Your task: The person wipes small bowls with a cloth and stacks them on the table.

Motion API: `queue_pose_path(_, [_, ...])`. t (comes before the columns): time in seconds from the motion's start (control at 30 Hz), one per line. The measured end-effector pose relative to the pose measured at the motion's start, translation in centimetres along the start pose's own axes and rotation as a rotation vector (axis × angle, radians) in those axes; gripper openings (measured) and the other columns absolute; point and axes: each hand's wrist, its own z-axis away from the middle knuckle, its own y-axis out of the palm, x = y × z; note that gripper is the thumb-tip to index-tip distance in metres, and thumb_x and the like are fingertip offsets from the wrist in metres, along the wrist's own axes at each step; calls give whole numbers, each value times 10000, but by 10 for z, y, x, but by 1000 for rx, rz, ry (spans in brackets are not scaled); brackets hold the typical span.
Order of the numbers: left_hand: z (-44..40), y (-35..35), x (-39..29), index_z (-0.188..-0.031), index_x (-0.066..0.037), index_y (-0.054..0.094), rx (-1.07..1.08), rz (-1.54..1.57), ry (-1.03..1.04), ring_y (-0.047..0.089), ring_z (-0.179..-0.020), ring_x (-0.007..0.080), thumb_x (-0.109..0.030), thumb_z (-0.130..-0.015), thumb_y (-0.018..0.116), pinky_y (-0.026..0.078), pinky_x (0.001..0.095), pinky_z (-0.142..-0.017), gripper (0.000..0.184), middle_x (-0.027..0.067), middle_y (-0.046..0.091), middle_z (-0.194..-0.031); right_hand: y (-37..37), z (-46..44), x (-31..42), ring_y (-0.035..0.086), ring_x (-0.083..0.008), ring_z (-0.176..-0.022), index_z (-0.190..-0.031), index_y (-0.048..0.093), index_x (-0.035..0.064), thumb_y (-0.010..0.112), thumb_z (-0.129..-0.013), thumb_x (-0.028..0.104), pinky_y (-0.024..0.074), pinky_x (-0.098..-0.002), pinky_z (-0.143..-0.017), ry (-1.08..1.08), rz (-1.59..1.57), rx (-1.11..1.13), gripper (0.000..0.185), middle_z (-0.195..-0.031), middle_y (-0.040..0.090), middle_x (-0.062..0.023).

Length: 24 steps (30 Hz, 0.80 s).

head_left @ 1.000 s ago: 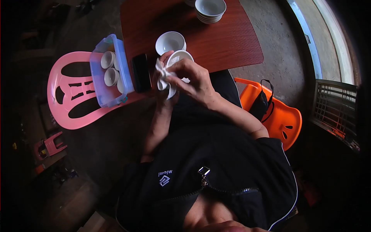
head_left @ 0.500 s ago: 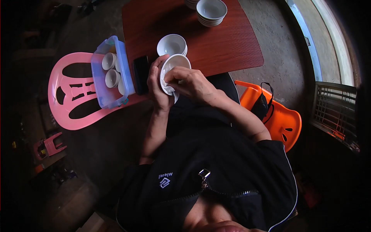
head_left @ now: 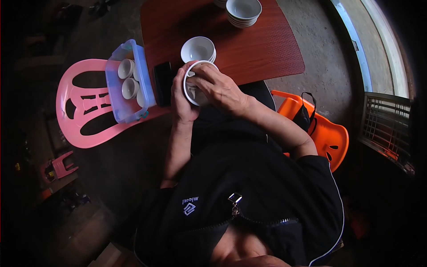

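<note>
Tilted toward my right side, a white bowl [head_left: 187, 91] rests in my left hand [head_left: 181, 100], whose fingers wrap round its outer side. My right hand [head_left: 222, 91] reaches over the rim, with its fingers inside the bowl pressed on a white cloth [head_left: 191, 84]. Most of the cloth is hidden by the fingers and the bowl. Just beyond my hands, a short stack of white bowls [head_left: 198, 49] stands on the red-brown table [head_left: 253, 53]. A black phone [head_left: 163, 83] lies at the table's left edge.
Taller bowl stacks [head_left: 243, 11] stand at the table's far side. At the left, a translucent blue bin [head_left: 116, 104] with several small bowls sits on a pink chair [head_left: 71, 104]. An orange chair [head_left: 331, 138] with a black bag [head_left: 303, 119] is at the right.
The cloth, first bunched between my hands, has gone into the bowl. The bowl has come up into my left hand, and my right fingers have moved along its inside.
</note>
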Motion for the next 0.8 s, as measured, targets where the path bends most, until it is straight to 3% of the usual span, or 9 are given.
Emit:
queue_pose_path(0.1, [-3, -7, 0, -1174, -4, 533, 9, -40, 87, 538, -1057, 183, -326, -976, 296, 424, 321, -923, 446, 100, 569, -1134, -2, 2, 1, 527, -307, -1111, -1140, 557, 35, 646, -751, 23, 505, -379, -897, -59, 253, 17, 400, -1204, 471, -135])
queue_pose_path(0.2, [-2, -5, -2, -1172, 8, 528, -3, -196, 184, 547, -1017, 188, -325, -967, 311, 431, 317, -900, 447, 102, 565, -1115, 6, 8, 1, 615, -216, -923, -1190, 541, 0, 646, -826, 97, 531, -331, -783, 272, -276, 123, 391, -1049, 577, -120])
queue_pose_path(0.27, [3, 8, -6, -1173, 12, 529, -26, -341, 304, 548, -989, 195, -341, -959, 322, 431, 308, -879, 462, 100, 560, -1096, -16, -5, 16, 593, -118, -867, -1177, 563, 22, 644, -862, 135, 501, -260, -730, 767, -1066, 215, 344, -963, 612, -43])
queue_pose_path(0.3, [3, 8, -6, -1172, 16, 529, 0, -454, 373, 548, -986, 197, -346, -955, 320, 429, 308, -877, 470, 102, 559, -1095, -12, -5, 21, 552, -63, -860, -1156, 586, 34, 624, -889, 134, 465, -223, -714, 707, -1307, 14, 288, -926, 608, 4])
queue_pose_path(0.4, [-3, 3, -4, -1149, 27, 544, -10, -428, 352, 549, -983, 203, -358, -942, 313, 427, 315, -876, 494, 113, 567, -1084, -4, 1, 17, 552, -67, -867, -1139, 598, 29, 608, -892, 101, 466, -228, -735, 575, -1188, -6, 257, -967, 604, -1])
queue_pose_path(0.53, [-7, -5, -8, -1131, 24, 559, 14, -404, 231, 567, -963, 188, -318, -956, 321, 441, 306, -858, 452, 113, 596, -1052, -1, 11, -10, 555, -264, -1044, -1132, 611, 47, 605, -756, -2, 475, -342, -894, -29, -143, 143, 380, -1135, 574, -112])
queue_pose_path(0.6, [-7, -5, -9, -1133, 23, 558, 17, -337, 130, 573, -951, 175, -290, -971, 329, 450, 288, -845, 420, 107, 606, -1035, -7, 16, -15, 512, -267, -1113, -1155, 604, 46, 576, -745, -17, 436, -376, -959, -59, 206, 154, 416, -1193, 538, -112])
queue_pose_path(0.73, [-5, -1, -17, -1131, 21, 558, -3, -335, 163, 575, -950, 177, -292, -970, 325, 453, 293, -844, 422, 113, 604, -1034, 4, 24, -11, 524, -278, -1090, -1186, 591, 49, 582, -737, -45, 442, -367, -954, -5, 5, 61, 458, -1186, 540, -115])
queue_pose_path(0.8, [-4, -3, -12, -1130, 26, 550, -22, -503, 324, 581, -955, 196, -293, -969, 327, 460, 304, -845, 421, 129, 603, -1045, 10, 24, 6, 543, -230, -1101, -1205, 577, 39, 562, -822, -51, 457, -328, -933, 269, -564, 71, 394, -1181, 564, -100])
